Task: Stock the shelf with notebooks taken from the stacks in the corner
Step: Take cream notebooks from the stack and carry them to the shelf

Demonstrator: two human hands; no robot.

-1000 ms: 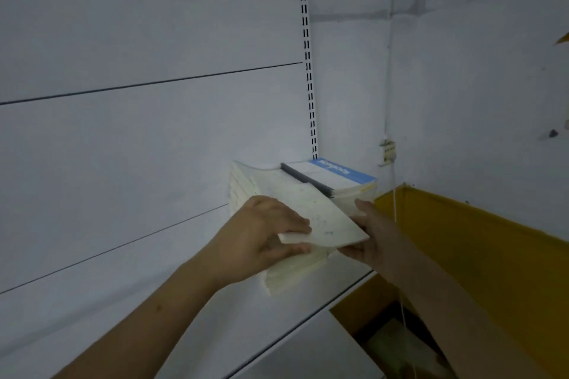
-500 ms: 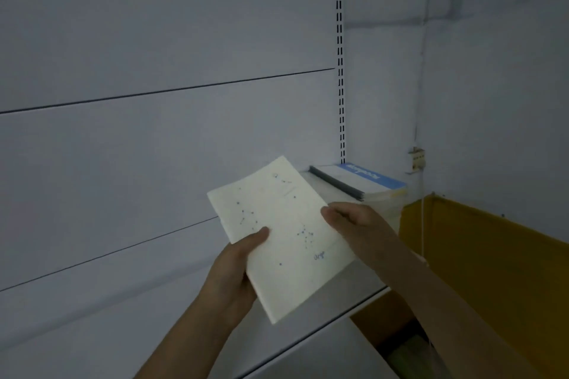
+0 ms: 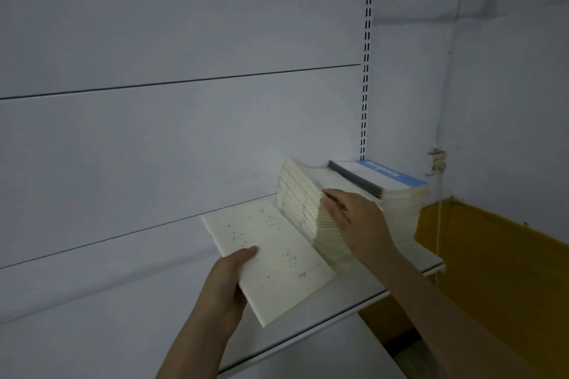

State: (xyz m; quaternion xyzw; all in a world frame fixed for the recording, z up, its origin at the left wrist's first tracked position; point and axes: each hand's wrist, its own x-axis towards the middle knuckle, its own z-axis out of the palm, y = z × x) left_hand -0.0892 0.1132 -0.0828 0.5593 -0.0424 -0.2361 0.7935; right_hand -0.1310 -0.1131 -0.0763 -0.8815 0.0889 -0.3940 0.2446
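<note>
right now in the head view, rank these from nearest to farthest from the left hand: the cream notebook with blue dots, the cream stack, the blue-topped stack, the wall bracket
1. Cream notebook with blue dots: gripped by the left hand.
2. Cream stack: on the shelf just right of it, under the right hand.
3. Blue-topped stack: further right, in the corner.
4. Wall bracket: on the far wall, beyond both stacks.

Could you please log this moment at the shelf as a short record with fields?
left hand: left hand holds a cream notebook by its near left edge, cover up
right hand: right hand rests on the cream stack, fingers at its top edge
stack: leaning, set on the shelf
neighbour: blue-covered stack lies flat, to the right in the corner
backing: pale wall panels
</note>
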